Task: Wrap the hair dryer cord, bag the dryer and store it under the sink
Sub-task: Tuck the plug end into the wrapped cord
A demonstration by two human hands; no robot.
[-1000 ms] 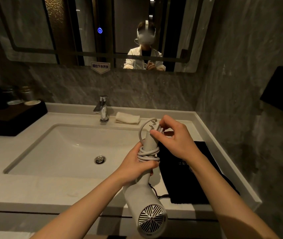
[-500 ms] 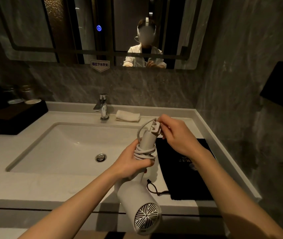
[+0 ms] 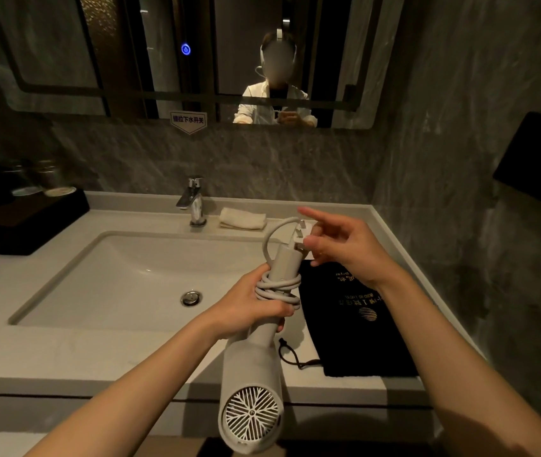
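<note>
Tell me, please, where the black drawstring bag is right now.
In the head view, the black bag lies flat on the counter right of the sink basin, beneath the right hand.

The dryer (image 3: 252, 367) is coloured pale grey, with a white star-patterned grille (image 3: 252, 413); the bag (image 3: 355, 324) is black, lettered in gold.

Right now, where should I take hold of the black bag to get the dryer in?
Pinch the black bag at its near hem, by the corner where the drawstring trails out, coming from the front edge of the counter. It lies flat, and the drawstring suggests the mouth is there. The right hand, at the plug, is closest; the left hand grips the hair dryer.
</note>
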